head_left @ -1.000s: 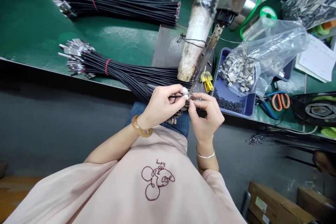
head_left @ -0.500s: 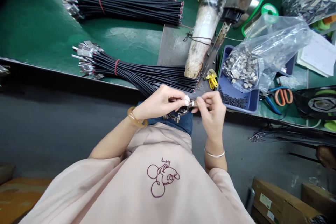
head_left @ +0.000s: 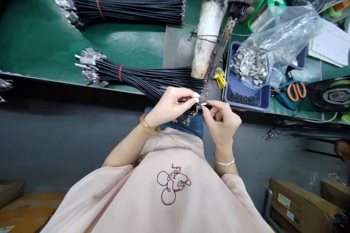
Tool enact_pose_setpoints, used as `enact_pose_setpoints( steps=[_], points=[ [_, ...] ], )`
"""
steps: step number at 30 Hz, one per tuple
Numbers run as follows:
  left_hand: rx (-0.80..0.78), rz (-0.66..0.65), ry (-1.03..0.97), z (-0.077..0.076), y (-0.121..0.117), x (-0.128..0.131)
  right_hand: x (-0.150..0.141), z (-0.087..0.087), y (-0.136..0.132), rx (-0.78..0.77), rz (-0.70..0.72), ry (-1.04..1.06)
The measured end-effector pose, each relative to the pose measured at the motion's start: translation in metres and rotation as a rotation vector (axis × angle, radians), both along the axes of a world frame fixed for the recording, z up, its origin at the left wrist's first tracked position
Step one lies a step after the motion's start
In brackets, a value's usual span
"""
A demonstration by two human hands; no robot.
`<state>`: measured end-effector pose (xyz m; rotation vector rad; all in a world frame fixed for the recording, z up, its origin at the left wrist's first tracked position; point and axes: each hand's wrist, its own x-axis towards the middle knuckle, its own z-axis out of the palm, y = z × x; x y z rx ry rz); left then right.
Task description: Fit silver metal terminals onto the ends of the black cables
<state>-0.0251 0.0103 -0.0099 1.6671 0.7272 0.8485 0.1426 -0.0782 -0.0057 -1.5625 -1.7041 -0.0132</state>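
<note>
My left hand is closed in a pinch, with white coverings on the fingertips, holding a small metal connector at the end of the black cables. Close by on the right, the thumb and forefinger of my right hand pinch at another small metal connector. Fingers partly hide both pieces. More metal-ended cables hang below my hands over my lap. Just beyond lies a bundle of black cables tied with a red band, its metal plugs pointing left.
Two further cable bundles lie at the back left. A white-wrapped tool reaches down beside a yellow clip. To the right are a blue tray with bagged metal shells and small black parts, and orange-handled pliers.
My right hand has shifted slightly right and down, its fingertips more apart from the left ones. More of the metal connectors now shows between my hands. The view has moved a little.
</note>
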Motion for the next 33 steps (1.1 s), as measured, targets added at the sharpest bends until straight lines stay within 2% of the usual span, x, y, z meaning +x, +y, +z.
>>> enact_pose_setpoints(
  steps=[6, 12, 13, 15, 17, 18, 21, 23, 25, 27, 29, 31, 33],
  points=[
    [0.065, -0.054, 0.061, 0.0, 0.003, -0.002, 0.0, -0.014, 0.012, -0.053, 0.05, -0.047],
    [-0.004, -0.083, 0.048, -0.001, 0.002, -0.004, 0.004, -0.005, 0.009, -0.292, 0.143, 0.23],
    [-0.011, -0.081, 0.049, -0.001, 0.001, -0.004, 0.01, -0.002, 0.007, -0.283, 0.109, 0.271],
    [0.001, -0.059, 0.064, -0.001, 0.0, -0.003, 0.027, 0.006, 0.006, -0.213, -0.062, 0.303],
    [0.041, -0.025, 0.074, -0.001, -0.001, -0.003, 0.052, 0.013, 0.008, -0.167, -0.262, 0.226],
    [0.071, -0.01, 0.072, 0.0, -0.001, -0.002, 0.066, 0.016, 0.011, -0.205, -0.296, 0.137],
    [0.236, -0.003, 0.071, 0.002, -0.003, -0.001, 0.103, 0.019, 0.025, -0.361, -0.297, -0.098],
    [0.393, -0.022, 0.103, 0.004, -0.004, -0.001, 0.119, 0.019, 0.035, -0.476, -0.282, -0.126],
    [0.485, -0.037, 0.126, 0.006, -0.004, -0.001, 0.127, 0.019, 0.043, -0.583, -0.25, -0.118],
    [0.443, -0.04, 0.117, 0.006, -0.002, -0.002, 0.127, 0.021, 0.046, -0.636, -0.207, -0.126],
    [0.297, -0.048, 0.09, 0.005, 0.001, -0.001, 0.122, 0.023, 0.045, -0.609, -0.207, -0.141],
    [0.154, -0.043, 0.076, 0.004, 0.003, 0.0, 0.113, 0.026, 0.04, -0.499, -0.275, -0.098],
    [0.07, -0.019, 0.062, 0.003, 0.004, 0.002, 0.102, 0.027, 0.035, -0.326, -0.357, 0.003]
  ],
)
